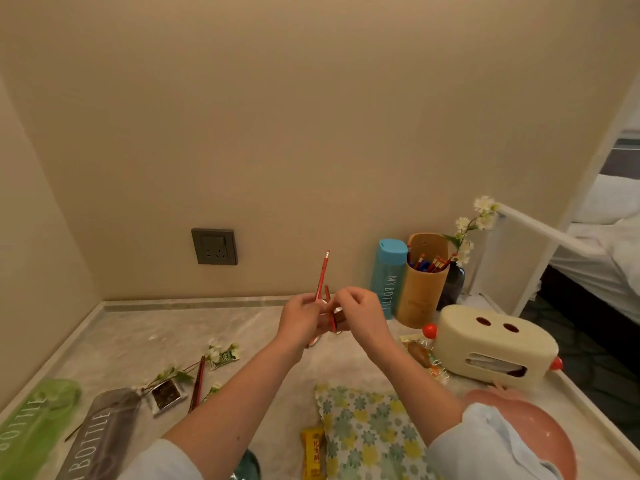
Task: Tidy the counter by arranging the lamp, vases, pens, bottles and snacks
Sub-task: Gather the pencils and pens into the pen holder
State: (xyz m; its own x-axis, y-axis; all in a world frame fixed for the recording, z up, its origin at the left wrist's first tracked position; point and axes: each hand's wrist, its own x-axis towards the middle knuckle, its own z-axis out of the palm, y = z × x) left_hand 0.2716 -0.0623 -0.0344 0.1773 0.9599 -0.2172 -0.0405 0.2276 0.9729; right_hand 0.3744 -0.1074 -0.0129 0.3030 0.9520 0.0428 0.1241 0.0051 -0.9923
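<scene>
left hand (300, 315) pinches red pencil (322, 273) | near-upright, eraser end up, leaning right

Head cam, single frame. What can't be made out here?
All head view.
Covered by fingers and blurred: whether the right hand pinches anything beside the red pencil that the left hand holds.
Cut off by the bottom edge: green bottle, grey bottle.
Mostly behind the bamboo pen holder: dark vase.
Partly under the right sleeve: pink plate.
Partly behind the cream tissue box: snack packet.
</scene>
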